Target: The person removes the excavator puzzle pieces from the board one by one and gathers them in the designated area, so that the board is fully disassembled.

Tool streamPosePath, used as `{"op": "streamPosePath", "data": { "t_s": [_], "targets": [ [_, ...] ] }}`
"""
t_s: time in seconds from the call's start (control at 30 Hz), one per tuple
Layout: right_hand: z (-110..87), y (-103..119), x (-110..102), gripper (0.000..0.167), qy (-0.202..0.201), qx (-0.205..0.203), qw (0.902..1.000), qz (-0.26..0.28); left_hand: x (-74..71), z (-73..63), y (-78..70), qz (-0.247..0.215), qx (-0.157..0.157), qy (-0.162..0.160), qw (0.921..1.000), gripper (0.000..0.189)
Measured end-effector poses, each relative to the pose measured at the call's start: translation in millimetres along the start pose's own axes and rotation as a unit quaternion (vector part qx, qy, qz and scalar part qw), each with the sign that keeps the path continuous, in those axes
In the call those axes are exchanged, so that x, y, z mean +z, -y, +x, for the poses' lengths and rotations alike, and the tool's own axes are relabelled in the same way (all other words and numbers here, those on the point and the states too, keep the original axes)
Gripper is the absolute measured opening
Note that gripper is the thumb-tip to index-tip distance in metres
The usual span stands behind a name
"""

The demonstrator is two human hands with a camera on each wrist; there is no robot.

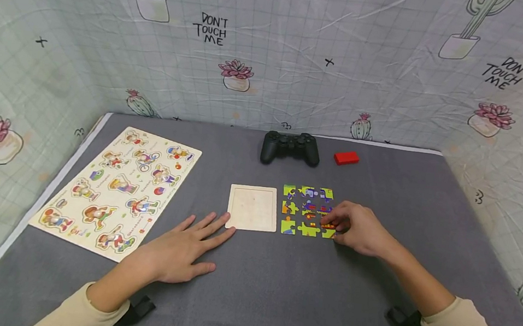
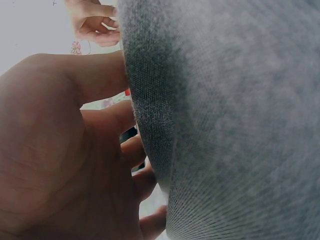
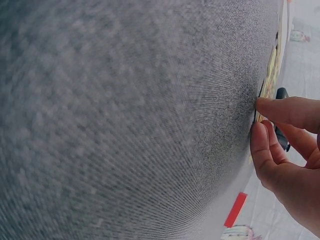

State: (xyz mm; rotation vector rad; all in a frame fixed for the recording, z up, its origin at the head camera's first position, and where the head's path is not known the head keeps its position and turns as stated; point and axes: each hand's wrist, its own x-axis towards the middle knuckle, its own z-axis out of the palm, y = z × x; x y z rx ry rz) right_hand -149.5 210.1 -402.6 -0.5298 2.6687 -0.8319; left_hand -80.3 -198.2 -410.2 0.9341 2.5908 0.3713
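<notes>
My left hand (image 1: 182, 252) lies palm down on the grey cloth with its fingers spread and straight. Its fingertips touch the lower left corner of a square, shallow wooden puzzle tray (image 1: 253, 209). Right of the tray, colourful jigsaw pieces (image 1: 308, 230) lie in rows with small gaps, mostly yellow-green with purple and orange bits. At their lower right, the curled thumb and fingers of my right hand (image 1: 360, 230) pinch a corner jigsaw piece (image 1: 328, 233), partly covered by the fingers. In the right wrist view, thumb and fingertips (image 3: 260, 137) meet the edge of the pieces low on the cloth.
A black game controller (image 1: 290, 147) stands behind the pieces, with a red block (image 1: 346, 157) to its right. At the left lies a large wooden board (image 1: 113, 198) with pictures of figures. Printed cloth walls (image 1: 292, 79) enclose the table's back and sides.
</notes>
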Motion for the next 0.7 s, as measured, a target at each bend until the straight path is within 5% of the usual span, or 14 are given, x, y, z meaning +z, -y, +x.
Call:
{"op": "streamPosePath", "data": {
  "t_s": [0.7],
  "targets": [
    [-7.7, 11.4, 5.0, 0.029, -0.062, -0.008, 0.9979, -0.015, 0.7, 2.0, -0.4, 0.051, 0.005, -0.019, 0.9985, 0.074]
  ]
}}
